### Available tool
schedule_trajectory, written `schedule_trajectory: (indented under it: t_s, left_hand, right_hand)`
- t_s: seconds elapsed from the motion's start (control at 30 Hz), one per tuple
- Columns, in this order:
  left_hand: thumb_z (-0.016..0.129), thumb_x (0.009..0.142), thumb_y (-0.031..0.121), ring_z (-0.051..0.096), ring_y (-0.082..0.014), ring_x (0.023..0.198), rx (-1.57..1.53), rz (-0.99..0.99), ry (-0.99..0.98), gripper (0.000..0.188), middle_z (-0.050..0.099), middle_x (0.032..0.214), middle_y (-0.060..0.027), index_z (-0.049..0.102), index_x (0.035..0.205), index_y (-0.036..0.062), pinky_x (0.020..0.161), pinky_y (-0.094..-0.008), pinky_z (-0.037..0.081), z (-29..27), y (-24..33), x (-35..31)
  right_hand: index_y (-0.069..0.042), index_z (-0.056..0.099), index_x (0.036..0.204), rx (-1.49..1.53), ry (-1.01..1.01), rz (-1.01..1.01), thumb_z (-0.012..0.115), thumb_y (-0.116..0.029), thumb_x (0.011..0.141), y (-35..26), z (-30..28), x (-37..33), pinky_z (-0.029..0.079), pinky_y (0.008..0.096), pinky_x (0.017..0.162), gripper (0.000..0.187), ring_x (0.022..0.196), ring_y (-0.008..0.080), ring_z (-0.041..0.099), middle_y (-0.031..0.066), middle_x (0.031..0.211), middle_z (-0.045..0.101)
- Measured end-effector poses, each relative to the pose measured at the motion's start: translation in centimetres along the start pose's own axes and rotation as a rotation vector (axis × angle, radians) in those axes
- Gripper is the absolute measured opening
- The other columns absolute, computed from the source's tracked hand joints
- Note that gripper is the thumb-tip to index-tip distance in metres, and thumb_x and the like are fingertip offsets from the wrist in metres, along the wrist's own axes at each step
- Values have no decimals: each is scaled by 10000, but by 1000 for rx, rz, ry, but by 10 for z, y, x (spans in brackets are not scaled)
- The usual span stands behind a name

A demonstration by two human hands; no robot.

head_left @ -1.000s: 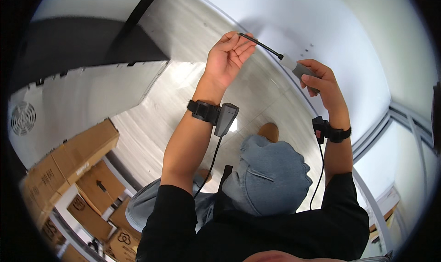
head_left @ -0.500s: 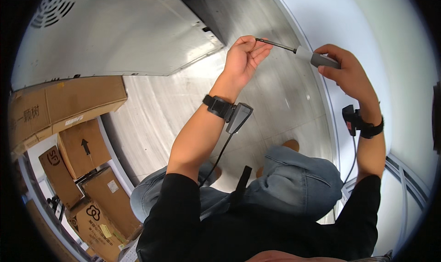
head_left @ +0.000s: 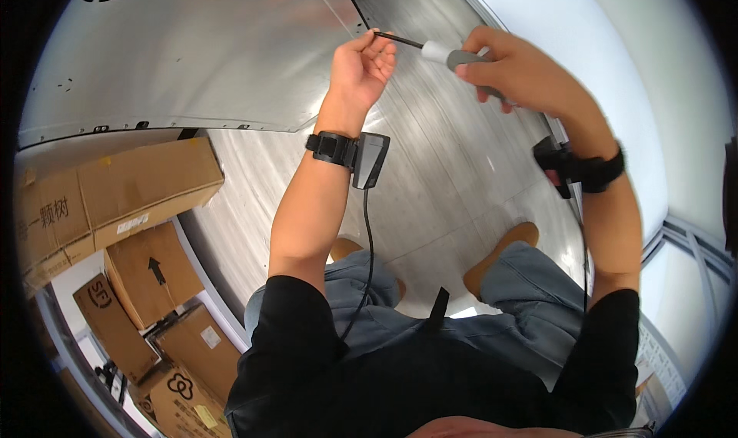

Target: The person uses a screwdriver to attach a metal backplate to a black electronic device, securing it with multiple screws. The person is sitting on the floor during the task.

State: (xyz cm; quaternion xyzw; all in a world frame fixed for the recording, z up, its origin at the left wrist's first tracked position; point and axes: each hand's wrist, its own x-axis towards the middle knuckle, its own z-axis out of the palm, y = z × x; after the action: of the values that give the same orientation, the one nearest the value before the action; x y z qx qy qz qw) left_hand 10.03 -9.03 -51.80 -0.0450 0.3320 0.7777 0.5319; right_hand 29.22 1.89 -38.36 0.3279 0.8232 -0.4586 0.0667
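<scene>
Screwdriver [head_left: 453,56] held up in front, above the wood-look floor [head_left: 453,177], between both hands; grey handle with a white collar, thin dark shaft pointing toward the left hand. Right hand [head_left: 523,73] wrapped around the grey handle, fingers closed tight on it, slightly blurred. Left hand [head_left: 365,65] raised at the shaft's far end, fingertips [head_left: 382,42] curled and pinching the dark tip. Shaft running roughly level, tilted a bit up toward the left hand.

Black wrist strap with a grey device [head_left: 369,160] on the left forearm, black cable [head_left: 364,253] hanging from it down toward the torso. Similar black strap [head_left: 576,169] on the right wrist, thin cable trailing down along that arm. Black sleeves on both upper arms, blue jeans [head_left: 523,284] below, two tan shoes [head_left: 503,253] on the floor, one just beside each knee.

Large pale metal panel [head_left: 192,54] across the upper left, with a round vent grille at its top edge and small screw holes along the lower edge. Cardboard boxes [head_left: 115,200] stacked at the left and lower left, well apart from the hands; one showing a black arrow mark. White wall [head_left: 615,46] on the upper right, pale frame strips at the right rim. Unclear whether the screwdriver tip held a bit or a screw: too small to tell
</scene>
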Motion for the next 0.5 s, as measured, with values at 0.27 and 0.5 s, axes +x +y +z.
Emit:
schedule_trajectory:
  t_s: [0.27,0.5]
  left_hand:
    - [500,956,149,627,-171,713,275,97,178,155,646,830,-80,584,1005,29,603,-262,523,-23,5,10]
    - [570,927,150,624,-149,681,346,192,183,223,649,837,-76,569,1105,17,572,-237,496,-26,15,10]
  right_hand:
    - [-35,537,1067,780,138,69,615,-280,866,47,121,1,392,258,451,327,603,109,532,43,743,601]
    - [-34,556,1050,931,270,-41,634,-234,864,48,168,18,418,229,467,283,617,79,517,34,749,577]
